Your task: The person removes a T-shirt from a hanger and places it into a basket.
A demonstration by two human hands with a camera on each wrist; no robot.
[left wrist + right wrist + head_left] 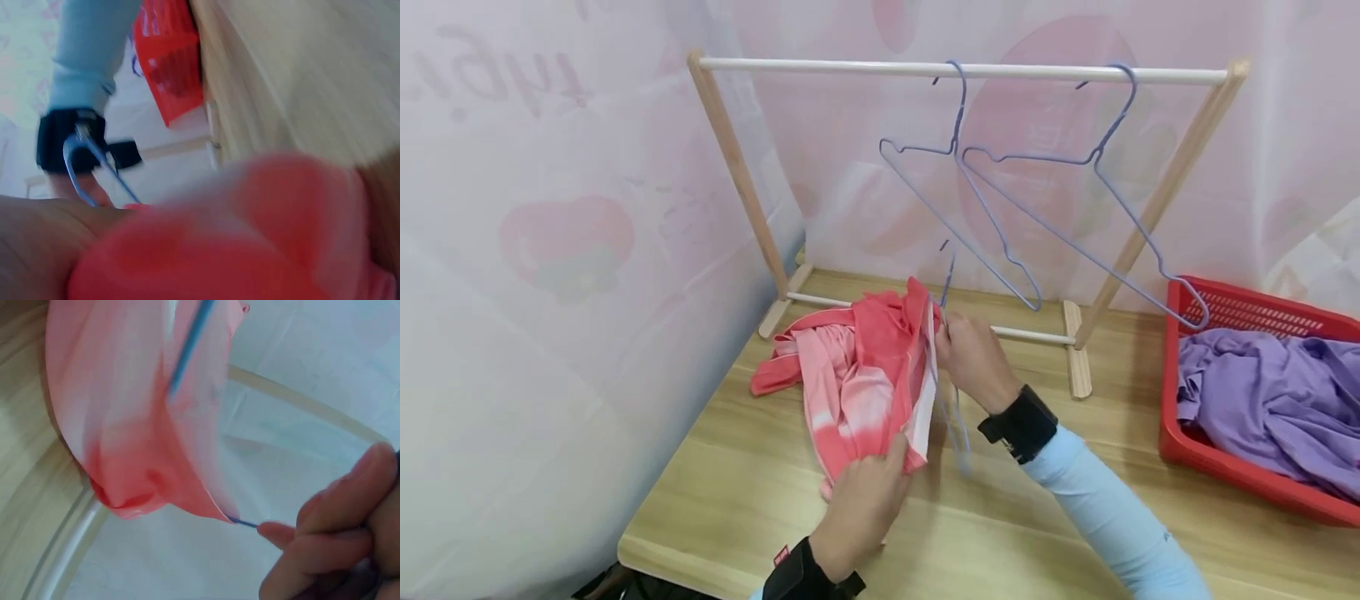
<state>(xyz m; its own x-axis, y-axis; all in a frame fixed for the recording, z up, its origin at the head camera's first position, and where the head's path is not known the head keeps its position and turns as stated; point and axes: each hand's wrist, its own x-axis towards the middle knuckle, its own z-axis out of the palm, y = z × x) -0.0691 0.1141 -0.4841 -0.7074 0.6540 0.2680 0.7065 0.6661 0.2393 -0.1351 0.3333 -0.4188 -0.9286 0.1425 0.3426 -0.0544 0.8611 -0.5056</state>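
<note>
A red, pink and white piece of clothing (865, 367) hangs bunched above the table, with folds hiding its exact shape. My left hand (863, 500) grips its lower edge near the front. Behind and to the right, my right hand (977, 358) holds a blue wire hanger (949, 279) near its neck, beside the upper edge of the cloth. One side of this hanger lies partly inside the cloth; its other side (190, 347) shows in the right wrist view. Curled fingers (331, 550) appear there too, at the hanger's wire.
A wooden rack (850, 65) stands at the back, with two blue hangers (925, 150) on its top bar. A red basket (1172, 400) holding purple cloth (1277, 400) sits on the right of the wooden table (715, 500). A printed curtain wall (550, 333) borders the left side.
</note>
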